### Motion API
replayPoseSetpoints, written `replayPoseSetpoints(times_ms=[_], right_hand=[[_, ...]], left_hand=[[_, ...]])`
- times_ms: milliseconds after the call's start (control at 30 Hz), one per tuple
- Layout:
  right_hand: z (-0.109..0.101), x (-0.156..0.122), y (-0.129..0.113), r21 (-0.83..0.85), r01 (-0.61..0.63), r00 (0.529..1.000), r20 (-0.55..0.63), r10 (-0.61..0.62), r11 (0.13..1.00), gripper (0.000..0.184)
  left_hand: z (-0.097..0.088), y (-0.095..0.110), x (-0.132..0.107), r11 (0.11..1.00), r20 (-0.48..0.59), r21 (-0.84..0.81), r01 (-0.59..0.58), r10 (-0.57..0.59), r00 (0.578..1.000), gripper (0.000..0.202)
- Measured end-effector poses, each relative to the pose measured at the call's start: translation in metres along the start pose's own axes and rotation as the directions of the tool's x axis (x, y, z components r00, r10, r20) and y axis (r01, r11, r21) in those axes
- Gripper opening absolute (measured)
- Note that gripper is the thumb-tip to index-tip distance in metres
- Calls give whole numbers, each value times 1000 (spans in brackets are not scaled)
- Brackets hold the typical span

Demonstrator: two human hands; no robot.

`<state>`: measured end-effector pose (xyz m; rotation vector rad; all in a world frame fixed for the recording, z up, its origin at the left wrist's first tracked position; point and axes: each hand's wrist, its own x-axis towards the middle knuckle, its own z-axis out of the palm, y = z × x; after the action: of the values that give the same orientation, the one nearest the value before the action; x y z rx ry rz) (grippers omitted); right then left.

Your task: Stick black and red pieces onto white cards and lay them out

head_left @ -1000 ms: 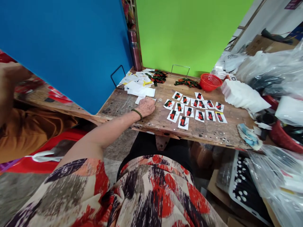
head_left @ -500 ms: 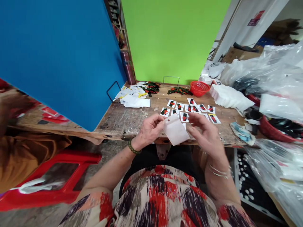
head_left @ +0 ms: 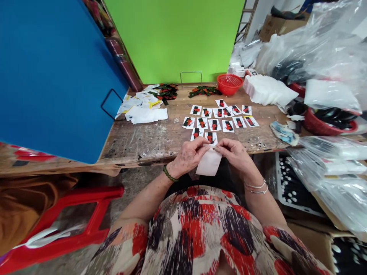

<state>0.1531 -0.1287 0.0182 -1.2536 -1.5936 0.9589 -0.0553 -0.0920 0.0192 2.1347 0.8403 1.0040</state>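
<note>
Between my two hands, just off the front edge of the table, hangs a small white pouch [head_left: 209, 163]. My left hand [head_left: 189, 156] pinches its upper left corner. At the upper right corner, the fingertips of my right hand [head_left: 234, 153] are closed on the same pouch. Right behind my fingers lies a white card with a black and red piece on it [head_left: 211, 138]. Several more such cards [head_left: 215, 125] are spread in rough rows farther back on the wooden table [head_left: 149, 137].
White papers [head_left: 147, 114] are piled at the back left, near black-and-red pieces [head_left: 166, 93]. A red basket [head_left: 229, 84] and a white stack [head_left: 268, 89] stand at the back right. Blue [head_left: 51, 76] and green [head_left: 177, 38] panels rise behind. A blue-white cloth [head_left: 283, 133] lies right.
My right hand has come in from the right and now grips the pouch's upper right corner. My left hand keeps its pinch. The head view has shifted right and down.
</note>
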Motion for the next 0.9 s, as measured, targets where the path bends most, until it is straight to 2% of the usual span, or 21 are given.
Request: replayPoseSetpoints(times_ms=[67,100,167,233,333,433,500,567,633,700,800,900], right_hand=[[0,-3,4,154,-67,997,-35,74,986,23],[0,-4,6,214,-91,992,-62,106,973,26],[1,-6,8,279,-101,980,-137,144,955,28],[3,-8,7,281,-60,967,-222,125,958,26],[7,-10,3,181,65,943,-334,-1,981,21],[12,-13,0,10,197,895,-411,-176,980,15],[16,-14,-1,-68,262,859,-438,-265,963,13],[19,-15,-1,-90,296,838,-452,-304,951,14],[19,-15,0,-75,293,840,-455,-294,953,14],[18,-15,1,-30,248,868,-438,-236,968,11],[13,-17,0,37,160,921,-366,-136,986,9],[9,-18,-2,-9,169,932,-325,-162,986,6]], left_hand=[[2,2,-1,999,-121,22,-47,49,991,23],[3,4,-2,994,-206,71,-79,92,974,25],[7,9,-6,972,-353,200,-123,189,917,15],[12,16,-10,950,-401,278,-143,250,882,6],[23,25,-12,972,-360,195,-129,194,913,11],[34,28,-8,993,-305,-115,-24,-12,952,19],[39,27,-3,955,-272,-295,47,-130,953,23],[43,25,1,930,-258,-357,87,-188,948,23],[44,23,5,936,-262,-339,96,-192,946,22],[44,21,8,953,-271,-293,76,-158,950,20],[43,18,11,984,-283,-179,-1,-50,958,17],[41,16,13,991,-272,-79,-112,87,958,16]])
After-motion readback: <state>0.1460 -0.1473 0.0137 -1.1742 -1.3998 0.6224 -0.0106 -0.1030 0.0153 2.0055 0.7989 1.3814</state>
